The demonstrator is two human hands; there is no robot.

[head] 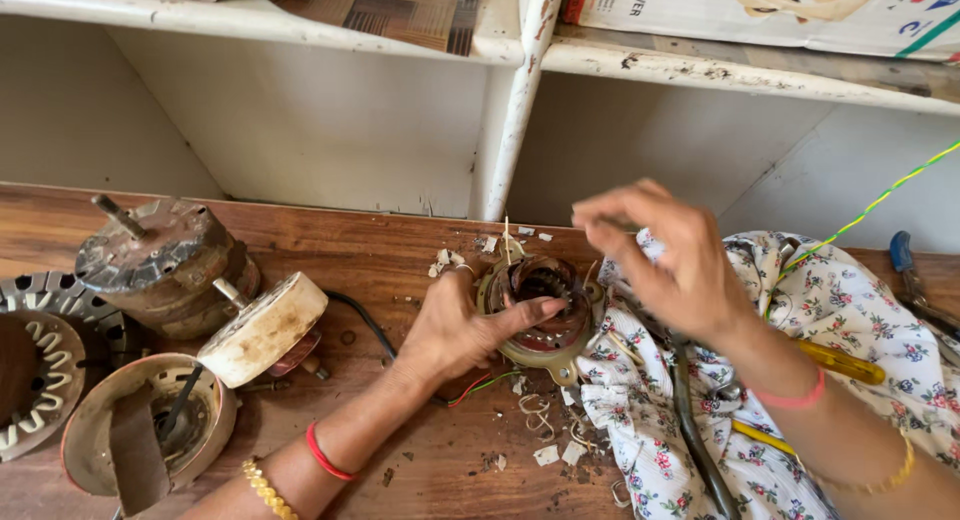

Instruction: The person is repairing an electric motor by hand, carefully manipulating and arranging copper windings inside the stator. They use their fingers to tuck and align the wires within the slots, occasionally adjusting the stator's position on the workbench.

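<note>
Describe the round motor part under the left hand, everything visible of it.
The motor stator is a round, brass-toned metal ring with dark copper-coloured windings packed inside and a mounting tab at its lower edge. It lies flat on the wooden bench, against the floral cloth. The left hand rests on its left rim, a finger stretched across the opening. Red and green wires trail out below it; insulation scraps lie around.

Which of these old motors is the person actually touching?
The small round one with dark windings beside the flowered cloth; the left hand rests on it. The others sit untouched.
</note>
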